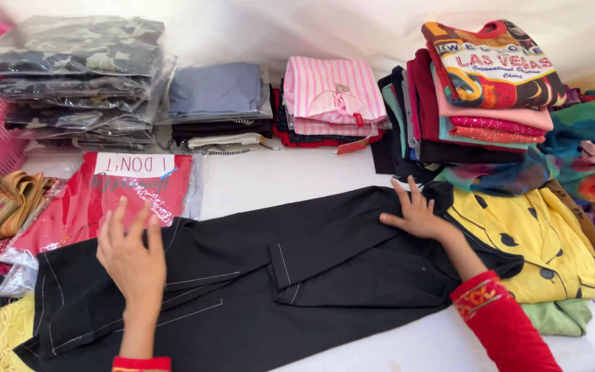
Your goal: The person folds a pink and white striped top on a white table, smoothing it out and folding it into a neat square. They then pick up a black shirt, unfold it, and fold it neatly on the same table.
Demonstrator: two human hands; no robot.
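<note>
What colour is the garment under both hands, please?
Black garment with white stitching, seen in the head view.

White table (277,180) against a pale cloth backdrop (297,27).

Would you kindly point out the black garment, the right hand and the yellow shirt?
black garment (242,296), head view, on its middle panel.
right hand (418,215), head view, on its back.
yellow shirt (531,234), head view, on its front.

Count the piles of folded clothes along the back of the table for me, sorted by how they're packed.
Piles in clear plastic bags: 2, the camouflage pile and the blue-topped pile.
Unbagged piles: 2, the pink-striped pile and the tall mixed-colour pile.
Total: 4 piles.
In front, both hands, left hand and right hand, are near or on one black garment.
</note>
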